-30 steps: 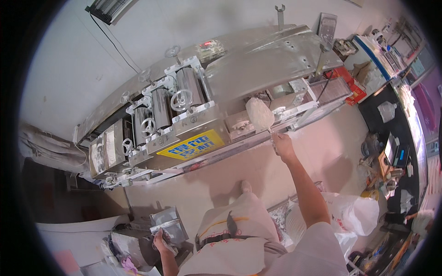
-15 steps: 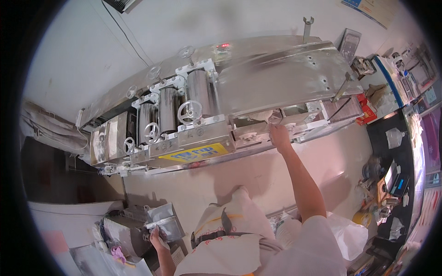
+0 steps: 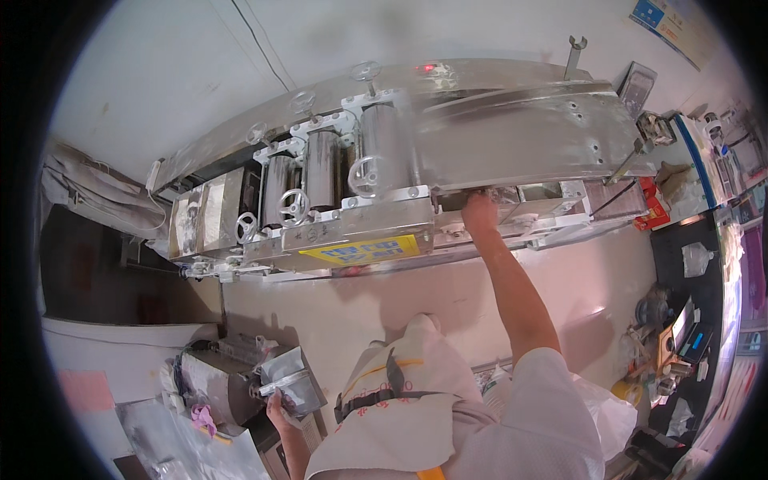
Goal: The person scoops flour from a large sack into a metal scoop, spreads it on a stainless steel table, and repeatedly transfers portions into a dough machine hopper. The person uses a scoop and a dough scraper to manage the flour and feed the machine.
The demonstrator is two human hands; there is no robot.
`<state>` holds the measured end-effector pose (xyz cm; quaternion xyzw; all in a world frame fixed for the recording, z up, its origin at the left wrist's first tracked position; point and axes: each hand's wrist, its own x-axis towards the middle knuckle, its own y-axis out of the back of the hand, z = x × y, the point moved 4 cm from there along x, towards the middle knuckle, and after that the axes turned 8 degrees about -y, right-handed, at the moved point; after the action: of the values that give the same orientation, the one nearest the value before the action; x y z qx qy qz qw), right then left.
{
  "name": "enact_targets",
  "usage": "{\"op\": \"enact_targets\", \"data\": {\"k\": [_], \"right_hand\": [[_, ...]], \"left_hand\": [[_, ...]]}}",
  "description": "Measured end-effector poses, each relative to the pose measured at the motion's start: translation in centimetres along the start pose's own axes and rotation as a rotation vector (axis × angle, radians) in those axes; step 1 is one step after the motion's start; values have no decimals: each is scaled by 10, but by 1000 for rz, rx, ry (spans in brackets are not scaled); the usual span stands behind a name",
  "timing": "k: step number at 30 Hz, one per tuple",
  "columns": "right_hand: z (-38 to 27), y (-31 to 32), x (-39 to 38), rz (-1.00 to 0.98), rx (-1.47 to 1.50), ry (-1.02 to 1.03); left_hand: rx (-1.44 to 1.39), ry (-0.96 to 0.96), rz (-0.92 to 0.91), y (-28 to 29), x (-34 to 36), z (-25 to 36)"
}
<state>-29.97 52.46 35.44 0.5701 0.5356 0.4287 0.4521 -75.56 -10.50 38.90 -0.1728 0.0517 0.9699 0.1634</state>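
Note:
My right hand [image 3: 480, 214] reaches down into an open drawer-like compartment [image 3: 452, 202] in the front of a long steel roller machine [image 3: 512, 136]. It looks closed, but its fingertips and whatever they hold are hidden. Beside it, inside the compartment, lies some clear, crumpled-looking material [image 3: 504, 194]. At the lower left, my left hand [image 3: 277, 412] has its fingers at the edge of a shiny metal box [image 3: 286, 376], which is attached to a small grey machine [image 3: 214, 388].
Handwheels [image 3: 294, 206] and steel rollers [image 3: 324, 170] stand on the long machine's left half. A black counter [image 3: 680, 276] with assorted items runs along the right. A white plastic bag [image 3: 612, 412] sits beside my right side. A pink cloth [image 3: 203, 418] lies by the small machine.
My right hand has gone deeper into the compartment, hiding its fingers. The view has shifted, so the long machine appears further right. My left hand stays at the metal box.

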Motion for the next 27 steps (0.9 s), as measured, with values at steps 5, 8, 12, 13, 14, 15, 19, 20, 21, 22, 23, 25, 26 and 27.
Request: {"op": "enact_targets", "data": {"k": [5,8,12,13,14,15,19,20,21,22,23,25,26,27], "right_hand": [[16,0,-19,280,-49,122],[15,8,-33,271,-75,134],[28,23,-61,301,-54,109],[30,28,-71,288,-62,98],[35,28,-81,282,-67,65],[44,32,-90,286,-82,27],[68,42,-143,377,-39,-60],[72,44,-157,429,-9,-107],[75,48,-172,481,22,-154],[77,49,-187,531,54,-198],[80,49,-202,499,220,-227],[76,54,-235,418,551,-278],[78,50,-246,309,649,-331],[82,46,-258,194,740,-383]], "left_hand": [[-18,-13,-20,18,6,-3],[9,2,3,39,12,-9],[1,-19,-34,58,29,-15],[22,-28,-34,65,34,-20],[43,-38,-35,72,40,-24],[23,-34,-46,72,48,-30],[-45,21,-34,84,55,-40],[-62,46,-28,84,55,-40],[-83,47,-65,85,55,-40],[-87,59,-66,87,57,-43],[-91,72,-68,88,59,-46],[-72,96,-51,103,65,-56],[-104,87,-52,109,69,-64],[-136,82,-48,113,68,-72]]}}
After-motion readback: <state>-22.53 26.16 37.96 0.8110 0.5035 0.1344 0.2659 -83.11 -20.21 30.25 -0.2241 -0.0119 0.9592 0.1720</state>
